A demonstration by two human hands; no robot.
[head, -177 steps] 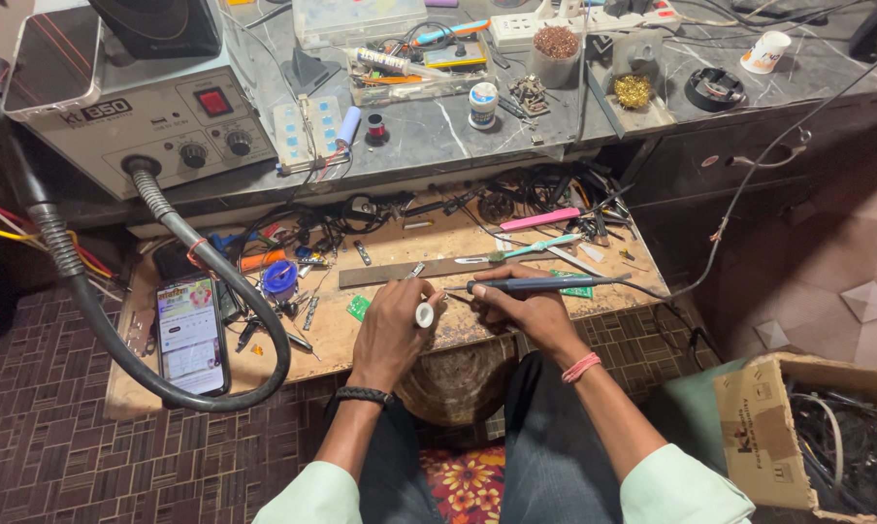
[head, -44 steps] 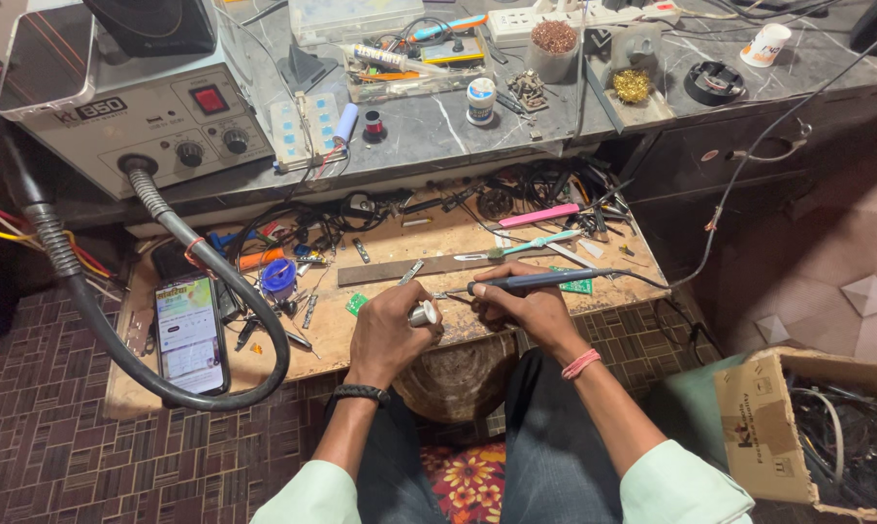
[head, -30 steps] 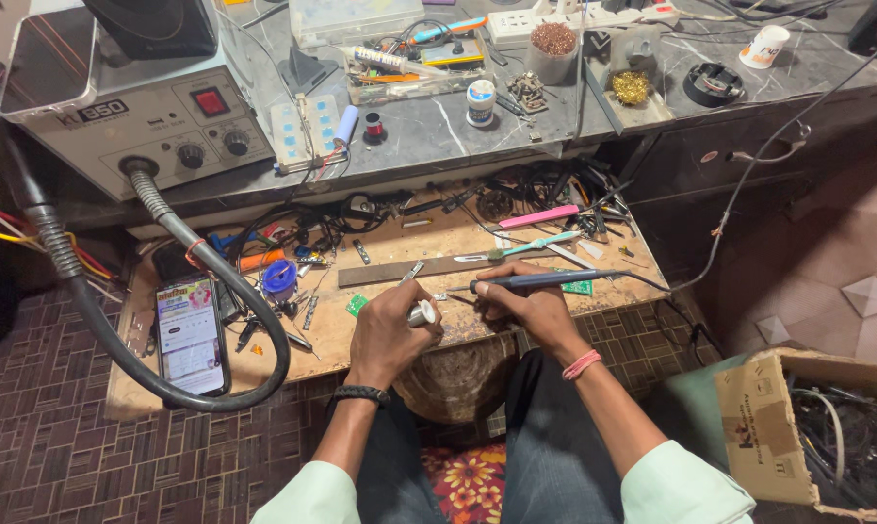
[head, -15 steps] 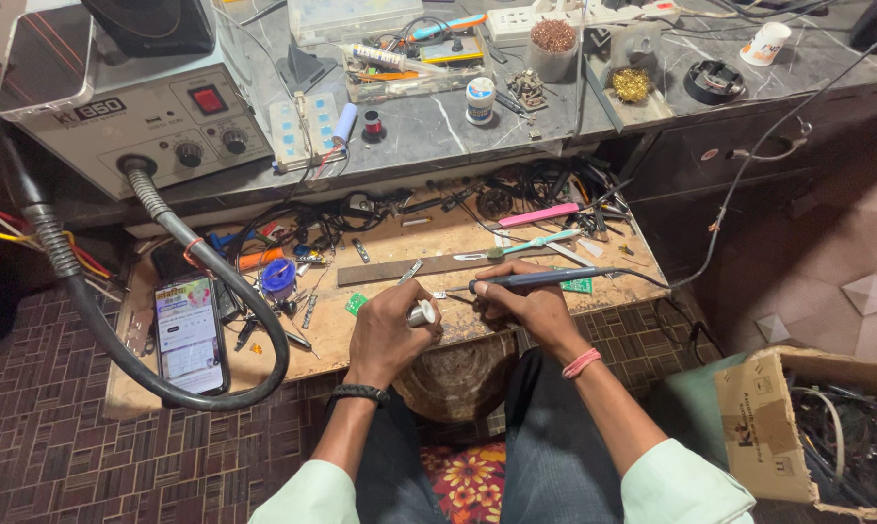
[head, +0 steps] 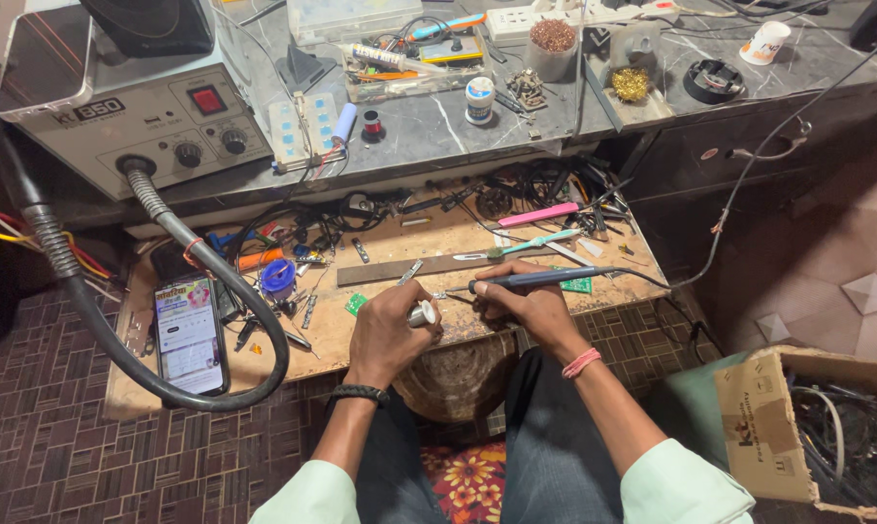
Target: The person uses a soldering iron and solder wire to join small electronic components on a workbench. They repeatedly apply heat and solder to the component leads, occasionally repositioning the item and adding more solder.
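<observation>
Right hand (head: 521, 309) around soldering iron (head: 540, 278)

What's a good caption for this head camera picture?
Right hand holds a soldering iron; left hand grips a small white piece.

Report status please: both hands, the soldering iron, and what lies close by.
Left hand shut on small silver part. Right hand shut on soldering iron, tip toward that part. Tweezers and pink tool lie just beyond.
</observation>
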